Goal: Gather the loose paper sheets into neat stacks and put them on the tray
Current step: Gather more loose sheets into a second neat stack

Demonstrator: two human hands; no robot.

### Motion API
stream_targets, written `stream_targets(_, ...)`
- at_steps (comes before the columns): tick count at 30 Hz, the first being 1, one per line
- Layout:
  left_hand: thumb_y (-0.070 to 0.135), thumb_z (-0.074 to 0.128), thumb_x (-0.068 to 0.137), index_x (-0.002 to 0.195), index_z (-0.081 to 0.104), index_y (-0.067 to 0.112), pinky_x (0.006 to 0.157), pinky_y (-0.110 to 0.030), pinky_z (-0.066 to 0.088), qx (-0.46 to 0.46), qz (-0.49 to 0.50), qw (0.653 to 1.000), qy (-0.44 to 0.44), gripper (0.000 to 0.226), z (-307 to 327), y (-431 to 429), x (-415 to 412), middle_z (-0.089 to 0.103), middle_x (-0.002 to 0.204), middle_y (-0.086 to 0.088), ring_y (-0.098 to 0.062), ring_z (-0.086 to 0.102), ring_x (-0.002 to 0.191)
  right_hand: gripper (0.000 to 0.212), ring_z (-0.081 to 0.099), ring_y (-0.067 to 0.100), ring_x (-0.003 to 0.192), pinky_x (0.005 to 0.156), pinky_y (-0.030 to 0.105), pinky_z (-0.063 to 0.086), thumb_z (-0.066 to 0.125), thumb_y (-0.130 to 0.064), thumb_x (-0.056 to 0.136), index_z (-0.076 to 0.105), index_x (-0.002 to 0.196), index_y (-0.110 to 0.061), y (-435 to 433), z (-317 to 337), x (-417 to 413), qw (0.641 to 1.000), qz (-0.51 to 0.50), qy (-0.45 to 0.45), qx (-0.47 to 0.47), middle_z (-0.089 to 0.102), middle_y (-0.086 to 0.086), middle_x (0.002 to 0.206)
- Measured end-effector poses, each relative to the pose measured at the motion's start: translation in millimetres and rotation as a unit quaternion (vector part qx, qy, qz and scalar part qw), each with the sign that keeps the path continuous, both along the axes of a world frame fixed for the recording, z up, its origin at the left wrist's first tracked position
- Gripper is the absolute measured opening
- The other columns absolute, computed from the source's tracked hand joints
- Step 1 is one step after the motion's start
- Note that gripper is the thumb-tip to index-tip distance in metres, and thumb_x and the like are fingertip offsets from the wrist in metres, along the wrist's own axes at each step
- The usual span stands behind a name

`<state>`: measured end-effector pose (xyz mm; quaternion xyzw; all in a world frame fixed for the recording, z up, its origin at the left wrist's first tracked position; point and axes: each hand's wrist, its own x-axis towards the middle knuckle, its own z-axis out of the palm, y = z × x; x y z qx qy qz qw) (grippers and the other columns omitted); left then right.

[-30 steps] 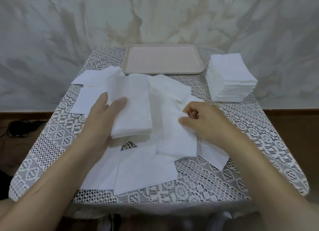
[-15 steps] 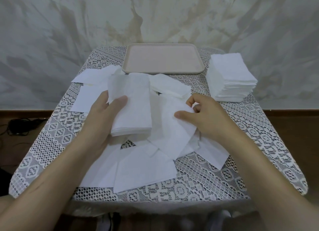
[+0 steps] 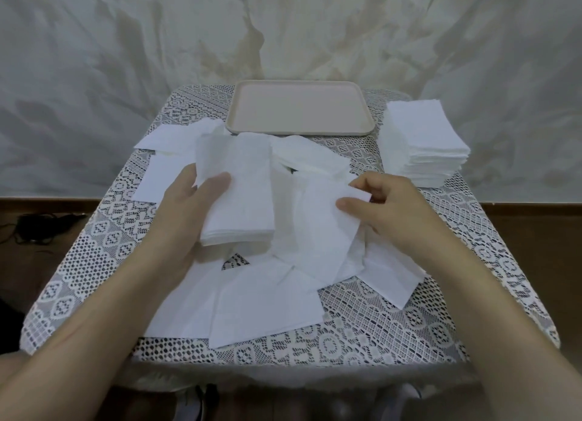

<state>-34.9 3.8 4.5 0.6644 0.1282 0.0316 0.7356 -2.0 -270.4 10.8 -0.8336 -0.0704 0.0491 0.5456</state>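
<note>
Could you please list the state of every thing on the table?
tray: no paper on it.
tall stack: squared, right of the tray.
small stack: held by the left grip.
single sheet: pinched by the right grip, partly lifted.
loose sheets: scattered, overlapping on the table.

This looks like a plain room in a home, though it could equally be a corner set up for the work; the view does not settle it. A small tabletop (image 3: 393, 332) is covered by a white lace cloth (image 3: 104, 263) of the household kind. Behind it the wall (image 3: 94, 74) has a grey marble-patterned covering, with a dark brown wooden band (image 3: 535, 219) along its foot, and black cables (image 3: 34, 228) lie on the floor at the left
</note>
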Motion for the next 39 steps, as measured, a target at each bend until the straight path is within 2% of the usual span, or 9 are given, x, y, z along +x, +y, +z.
stream_targets(2, 0.031, 0.064, 0.102, 0.126, 0.065, 0.022, 0.055, -0.037, 0.054, 0.006, 0.003, 1.0, 0.003, 0.025, 0.8, 1.1, 0.3, 0.073, 0.108, -0.01, -0.027, 0.071, 0.085, 0.007, 0.054, 0.005, 0.058, 0.058, 0.02, 0.042, 0.078, -0.018, 0.088, 0.072, 0.088, -0.013, 3.9, 1.6, 2.9, 1.0, 0.024, 0.017, 0.003, 0.07, 0.001, 0.073)
stream_targets(7, 0.032, 0.065, 0.102, 0.124, 0.067, 0.024, 0.073, -0.053, 0.055, 0.008, 0.002, 1.0, 0.01, 0.023, 2.1, 1.2, 1.2, 0.075, 0.114, -0.012, -0.028, 0.073, 0.09, 0.024, 0.069, 0.037, 0.081, 0.073, 0.048, 0.054, 0.076, -0.041, 0.076, 0.073, 0.087, -0.02, 16.4, -12.5, 3.0, 0.997, 0.038, 0.026, -0.068, 0.073, 0.016, 0.087)
stream_targets(11, 0.031, 0.064, 0.103, 0.123, 0.066, 0.022, 0.052, -0.042, 0.054, 0.004, -0.004, 1.0, 0.01, 0.023, 3.5, 1.3, 0.1, 0.073, 0.101, -0.009, -0.027, 0.071, 0.078, 0.021, 0.069, 0.021, 0.078, 0.075, 0.043, 0.054, 0.079, -0.039, 0.081, 0.071, 0.093, -0.023, 27.0, -12.2, 3.1, 0.996, -0.008, -0.005, -0.088, 0.073, 0.003, 0.085)
stream_targets(15, 0.032, 0.064, 0.102, 0.12, 0.068, 0.026, 0.058, -0.045, 0.057, 0.004, -0.005, 1.0, 0.012, 0.02, 4.3, 1.5, -0.7, 0.075, 0.105, -0.008, -0.026, 0.073, 0.083, 0.022, 0.065, 0.018, 0.077, 0.07, 0.033, 0.046, 0.076, -0.036, 0.085, 0.069, 0.09, -0.015, 32.1, -12.0, -0.9, 0.99, 0.001, 0.002, -0.144, 0.069, 0.005, 0.081)
stream_targets(23, 0.03, 0.064, 0.103, 0.125, 0.068, 0.025, 0.085, -0.049, 0.06, -0.001, 0.007, 1.0, 0.006, 0.023, 3.0, 2.5, 0.1, 0.077, 0.118, -0.009, -0.029, 0.075, 0.103, 0.013, 0.063, 0.012, 0.062, 0.058, 0.031, 0.048, 0.07, -0.013, 0.089, 0.063, 0.082, -0.021, 12.6, -3.5, 4.0, 0.999, -0.035, -0.021, -0.026, 0.066, -0.008, 0.07)
stream_targets(28, 0.031, 0.064, 0.102, 0.126, 0.068, 0.026, 0.095, -0.058, 0.058, 0.003, 0.004, 1.0, 0.005, 0.025, 3.3, 1.3, 0.0, 0.076, 0.121, -0.009, -0.034, 0.073, 0.113, 0.014, 0.075, 0.034, 0.096, 0.085, 0.049, 0.06, 0.074, -0.011, 0.091, 0.075, 0.105, -0.013, 3.2, 0.0, 11.1, 0.979, -0.081, 0.053, 0.18, 0.078, 0.011, 0.102)
stream_targets(30, 0.03, 0.064, 0.103, 0.126, 0.069, 0.027, 0.094, -0.056, 0.058, 0.003, 0.004, 1.0, 0.006, 0.024, 3.0, 1.7, 0.3, 0.077, 0.12, -0.008, -0.033, 0.073, 0.112, 0.016, 0.075, 0.033, 0.1, 0.089, 0.048, 0.06, 0.073, -0.014, 0.092, 0.076, 0.108, -0.013, 7.3, -1.4, 12.6, 0.974, -0.081, 0.072, 0.2, 0.079, 0.009, 0.104)
stream_targets(34, 0.029, 0.063, 0.103, 0.127, 0.067, 0.025, 0.084, -0.043, 0.06, 0.001, 0.003, 1.0, 0.003, 0.024, 2.8, 1.4, 0.3, 0.079, 0.114, -0.005, -0.025, 0.075, 0.102, 0.004, 0.075, 0.012, 0.081, 0.066, 0.028, 0.059, 0.072, -0.024, 0.095, 0.074, 0.096, -0.021, 18.7, -7.9, 5.8, 0.998, -0.016, 0.051, 0.028, 0.078, -0.008, 0.088)
stream_targets(39, 0.029, 0.063, 0.103, 0.129, 0.067, 0.025, 0.079, -0.043, 0.063, 0.0, 0.0, 1.0, 0.008, 0.026, 3.7, 1.5, 0.5, 0.078, 0.117, -0.007, -0.028, 0.076, 0.104, 0.012, 0.072, 0.022, 0.088, 0.071, 0.034, 0.056, 0.066, -0.026, 0.097, 0.073, 0.1, -0.017, 15.9, -8.6, 5.1, 0.998, -0.029, 0.041, -0.05, 0.075, -0.004, 0.089)
